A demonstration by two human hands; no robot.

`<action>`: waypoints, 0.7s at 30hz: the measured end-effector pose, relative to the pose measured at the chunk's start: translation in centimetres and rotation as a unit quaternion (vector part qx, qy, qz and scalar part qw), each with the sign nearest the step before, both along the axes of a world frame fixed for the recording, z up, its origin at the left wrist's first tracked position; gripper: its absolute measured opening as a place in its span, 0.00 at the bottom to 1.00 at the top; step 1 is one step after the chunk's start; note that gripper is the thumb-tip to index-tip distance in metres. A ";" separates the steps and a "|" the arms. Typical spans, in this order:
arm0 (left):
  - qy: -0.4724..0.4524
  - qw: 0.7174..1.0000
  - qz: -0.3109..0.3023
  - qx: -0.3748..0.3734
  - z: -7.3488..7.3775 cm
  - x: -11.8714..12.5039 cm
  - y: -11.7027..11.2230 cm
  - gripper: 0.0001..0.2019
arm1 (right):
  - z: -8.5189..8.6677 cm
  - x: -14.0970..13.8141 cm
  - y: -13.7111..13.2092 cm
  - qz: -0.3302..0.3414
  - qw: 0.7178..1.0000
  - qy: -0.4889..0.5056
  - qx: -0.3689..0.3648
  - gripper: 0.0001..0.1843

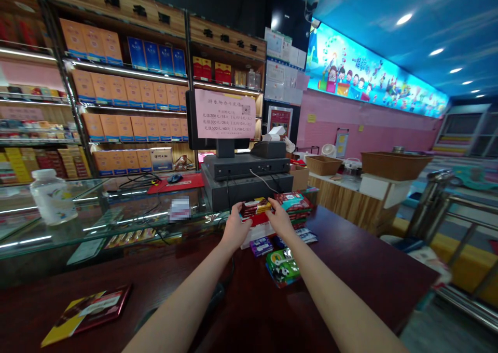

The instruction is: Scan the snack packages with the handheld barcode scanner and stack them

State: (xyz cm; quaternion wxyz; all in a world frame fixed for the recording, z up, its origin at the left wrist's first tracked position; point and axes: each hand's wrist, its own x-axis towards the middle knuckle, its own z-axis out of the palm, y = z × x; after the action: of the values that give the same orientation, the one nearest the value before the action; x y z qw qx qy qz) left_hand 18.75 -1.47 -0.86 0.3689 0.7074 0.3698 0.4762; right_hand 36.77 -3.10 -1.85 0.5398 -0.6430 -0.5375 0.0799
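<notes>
My left hand and my right hand reach forward over the dark wooden counter. Between them they grip small snack packets in brown and yellow wrappers, fingers closed at either end. Just below is a red and white box, partly covered by the hands. A purple packet lies in front of it. Green panda-print packets lie nearer me, beside my right wrist. Red-brown packets are piled to the right of my right hand. A flat maroon and yellow packet lies alone at the near left.
Behind the hands stands a cash register with a pink paper sign on its screen. The glass display case carries a plastic bottle and a computer mouse. At the right are wicker baskets and a metal railing.
</notes>
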 end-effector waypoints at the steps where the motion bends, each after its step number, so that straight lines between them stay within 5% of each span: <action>1: -0.007 1.000 -0.002 -0.005 0.0 -0.1 -0.1 0.30 | 0.1 -0.2 -0.4 0.000 1.000 0.000 0.001 0.29; 9: -0.093 0.994 -0.021 -0.050 -0.2 -3.3 -2.0 0.24 | 0.0 -3.4 -4.4 0.029 0.998 0.035 0.035 0.28; 16: -0.150 0.987 0.010 -0.051 0.7 -10.1 -4.6 0.21 | -0.5 -9.3 -6.8 0.116 0.980 0.143 0.074 0.26; 21: -0.075 0.993 0.087 0.006 0.7 -15.6 -6.6 0.24 | -1.0 -14.0 -7.1 0.177 0.961 0.197 0.082 0.26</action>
State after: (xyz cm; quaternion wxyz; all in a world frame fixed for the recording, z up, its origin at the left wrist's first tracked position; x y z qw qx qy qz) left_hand 3.11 -8.05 -0.14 0.3488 0.6370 0.3980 0.5606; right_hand 22.75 -10.20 -2.89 0.6633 -0.4627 -0.5302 0.2545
